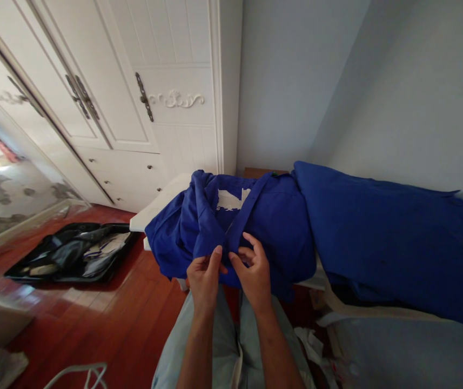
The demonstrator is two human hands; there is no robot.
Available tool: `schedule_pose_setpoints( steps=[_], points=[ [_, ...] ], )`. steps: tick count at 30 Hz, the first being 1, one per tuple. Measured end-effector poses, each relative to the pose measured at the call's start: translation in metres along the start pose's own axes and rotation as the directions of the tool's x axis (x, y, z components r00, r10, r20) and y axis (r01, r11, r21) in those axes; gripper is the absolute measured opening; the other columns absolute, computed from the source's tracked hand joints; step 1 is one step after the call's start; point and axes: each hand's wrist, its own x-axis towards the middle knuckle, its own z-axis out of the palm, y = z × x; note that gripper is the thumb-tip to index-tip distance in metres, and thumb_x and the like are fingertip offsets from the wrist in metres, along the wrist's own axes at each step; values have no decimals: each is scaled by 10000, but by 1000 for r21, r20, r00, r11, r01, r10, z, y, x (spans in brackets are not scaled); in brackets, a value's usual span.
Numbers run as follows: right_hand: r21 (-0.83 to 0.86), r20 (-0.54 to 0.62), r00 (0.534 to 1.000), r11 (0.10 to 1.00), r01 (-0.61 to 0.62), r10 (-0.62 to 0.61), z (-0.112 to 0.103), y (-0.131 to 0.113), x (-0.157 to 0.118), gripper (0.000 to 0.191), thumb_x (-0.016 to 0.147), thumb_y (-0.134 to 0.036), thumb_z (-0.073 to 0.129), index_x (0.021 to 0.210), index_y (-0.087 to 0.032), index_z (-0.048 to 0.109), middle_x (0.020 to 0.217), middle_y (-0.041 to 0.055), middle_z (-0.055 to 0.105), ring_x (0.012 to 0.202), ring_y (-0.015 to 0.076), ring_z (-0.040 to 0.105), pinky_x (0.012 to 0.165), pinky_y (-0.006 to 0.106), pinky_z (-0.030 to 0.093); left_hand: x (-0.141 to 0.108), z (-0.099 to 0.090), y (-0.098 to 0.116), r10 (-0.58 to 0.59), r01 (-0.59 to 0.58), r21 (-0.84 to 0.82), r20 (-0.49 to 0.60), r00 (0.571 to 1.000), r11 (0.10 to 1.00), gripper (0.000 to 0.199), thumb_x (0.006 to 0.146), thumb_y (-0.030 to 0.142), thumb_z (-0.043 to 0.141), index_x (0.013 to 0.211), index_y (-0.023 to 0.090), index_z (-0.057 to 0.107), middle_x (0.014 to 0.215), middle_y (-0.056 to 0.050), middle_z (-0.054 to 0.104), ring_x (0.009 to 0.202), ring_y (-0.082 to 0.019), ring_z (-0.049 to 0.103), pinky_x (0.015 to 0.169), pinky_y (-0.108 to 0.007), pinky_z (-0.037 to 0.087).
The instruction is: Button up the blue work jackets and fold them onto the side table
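Fingers (216, 259) narrow: my L hand (202, 281) and R hand (256, 278) pinch the blue shirt (174, 232) at its front opening, 12 o'clock, on the white bench (158, 204). Looks like edge-handling; next move prob. calls for light, even pinches.

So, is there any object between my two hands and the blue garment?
Nothing visible stands in the way: the left hand and right hand both touch the blue garment near its opening. The other blue cloth lies to the right.

Both hands (229, 267) seemingly pinch the blue garment's (288, 221) front edges.
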Motion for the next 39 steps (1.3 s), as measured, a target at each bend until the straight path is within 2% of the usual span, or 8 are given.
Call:
schedule_pose_setpoints(
  steps=[5,9,13,19,24,29,35,39],
  points=[
    [31,12,1000,999,-16,16,-1,-1,-1,611,810,-332,656,1357,-156,448,985,65,692,887,147,685,856,272,558,2,2,-4,-8,7,-110,-7,1000,994,295,696,403,774,754,139,657,452,32,553,385,-77,417,406,-194,299],
    [16,31,999,1000,-18,18,1,0,-2,534,830,-366,649,1301,-156,512,1021,77,688,909,152,683,866,280,559,3,1,-8,-26,26,-57,4,1000,998,300,690,409,773,717,131,666,494,-4,595,421,-100,486,423,-208,345],
    [11,31,999,1000,-18,17,2,2,-3,445,846,-406,639,1201,-141,601,1082,98,679,985,172,672,897,294,555,2,2,-7,9,-11,-82,-20,1000,997,282,689,399,771,745,138,678,533,-16,629,474,-135,568,469,-228,435],
    [23,-6,1000,999,-27,27,3,6,-1,398,833,-453,639,1083,-147,681,1015,79,690,901,161,673,830,276,565,1,1,-8,70,-71,25,22,997,997,309,736,415,728,599,153,635,446,-12,583,393,-120,522,426,-220,408],
    [59,-13,1000,998,-28,29,3,7,0,372,827,-459,649,1030,-153,709,1034,76,683,881,158,667,820,279,570,2,1,-13,91,-91,66,12,996,994,294,729,418,732,633,148,663,459,-11,591,404,-127,537,422,-217,396],
    [88,-8,1000,996,15,-14,3,3,0,380,863,-464,619,1057,-153,717,1146,93,656,965,174,655,872,306,564,2,3,-9,95,-94,64,-8,995,994,294,711,428,739,672,141,689,464,-10,596,399,-132,540,413,-220,393],
    [61,87,989,992,114,-119,-2,2,-1,335,915,-418,567,1092,-181,724,1234,80,614,1112,182,607,920,292,544,0,3,-3,76,-76,62,3,997,995,295,714,418,735,668,132,677,436,-1,575,383,-119,521,407,-211,390],
    [7,153,966,978,208,-207,-5,3,1,330,949,-374,513,1140,-188,708,1235,86,594,1136,166,583,951,282,524,-1,3,-1,78,-78,-30,18,997,997,328,726,445,735,711,134,632,447,4,582,384,-113,516,406,-205,388]
  ],
)
